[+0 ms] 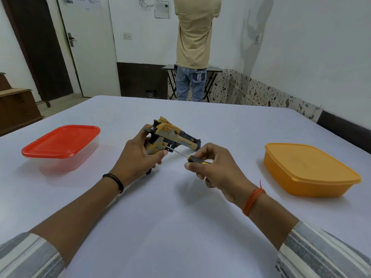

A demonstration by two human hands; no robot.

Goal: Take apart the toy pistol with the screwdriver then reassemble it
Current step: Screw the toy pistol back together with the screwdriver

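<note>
My left hand [140,155] grips the toy pistol [170,138] by its handle, fingers curled round it, holding it just above the table [180,217] near the middle, with the barrel pointing right and slightly away from me. My right hand [214,167] is just to the right of it and a little nearer, pinching the black and yellow handle of the screwdriver [189,157] between thumb and fingers. The thin shaft runs up and left from my fingers, and its tip meets the yellow side of the pistol just above the grip, close to my left thumb.

Well off to the left sits a clear container with a red lid [62,141]; well off to the right sits an orange container [309,169] with its lid on. Neither stands between my hands and the pistol.

The table is covered in a pale, plain cloth. Beyond its far edge a person in a beige shirt [193,37] and jeans stands with their back to me at a small folding table [170,67] against the white wall. A white door [88,47] stands far left.
</note>
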